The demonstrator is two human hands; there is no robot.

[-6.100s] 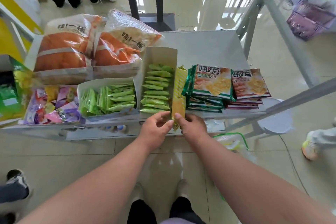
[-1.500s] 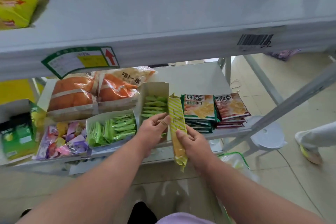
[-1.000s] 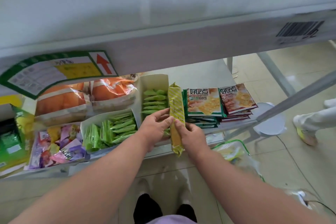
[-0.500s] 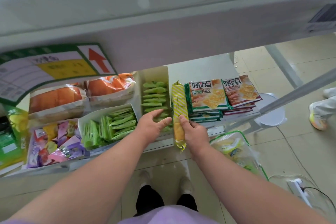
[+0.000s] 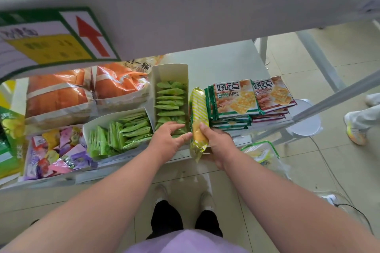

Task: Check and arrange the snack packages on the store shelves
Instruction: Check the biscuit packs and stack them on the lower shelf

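A long yellow-striped biscuit pack (image 5: 197,109) stands on edge on the lower shelf (image 5: 226,61), between a white box of green sachets (image 5: 170,96) and a stack of green cracker packs (image 5: 234,98). My right hand (image 5: 216,141) grips the pack's near end, which hangs past the shelf's front edge. My left hand (image 5: 168,137) is off the pack, fingers relaxed over the near end of the green-sachet box. A stack of red cracker packs (image 5: 273,94) lies right of the green one.
A second box of green sachets (image 5: 121,131), mixed purple and pink candies (image 5: 57,150) and two orange bread bags (image 5: 61,92) fill the shelf's left. The upper shelf's front (image 5: 185,6) hangs close overhead. A plastic bag (image 5: 261,154) sits on the floor; another person's shoe (image 5: 355,129) is at right.
My left hand has let go of the yellow pack and moved left over the sachet box. My right hand has pushed the pack further onto the shelf. The camera dipped lower.
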